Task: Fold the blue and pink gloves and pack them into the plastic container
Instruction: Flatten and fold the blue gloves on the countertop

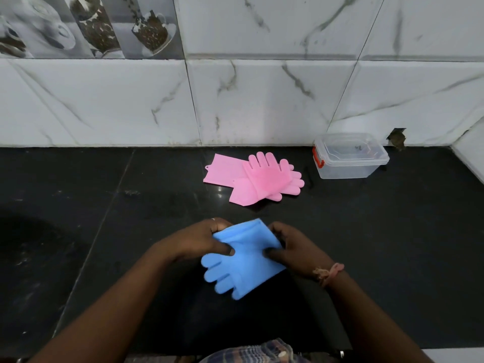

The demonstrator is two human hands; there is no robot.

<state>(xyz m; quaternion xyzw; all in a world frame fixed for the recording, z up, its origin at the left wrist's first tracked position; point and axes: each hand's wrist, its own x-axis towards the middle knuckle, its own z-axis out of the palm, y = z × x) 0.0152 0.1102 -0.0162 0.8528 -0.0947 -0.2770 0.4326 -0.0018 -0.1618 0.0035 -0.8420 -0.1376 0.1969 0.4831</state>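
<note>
Blue gloves (245, 260): plain light blue, no print. Pink gloves (258, 176): plain pink, a slightly deeper pink patch on the top glove's palm. Container (349, 157): clear plastic, clear lid, red-orange latch (317, 158) on its left end. Counter (104, 205): glossy black with faint pale specks and thin seam lines. Wall tiles (262, 87): white marble look, grey-green veins. Upper-left tile strip (86, 24): greyscale print of cups and dark coffee beans. Wristband (328, 273): faded pink and tan. Shirt (251, 353) at bottom edge: plaid in blue, brown and white.
</note>
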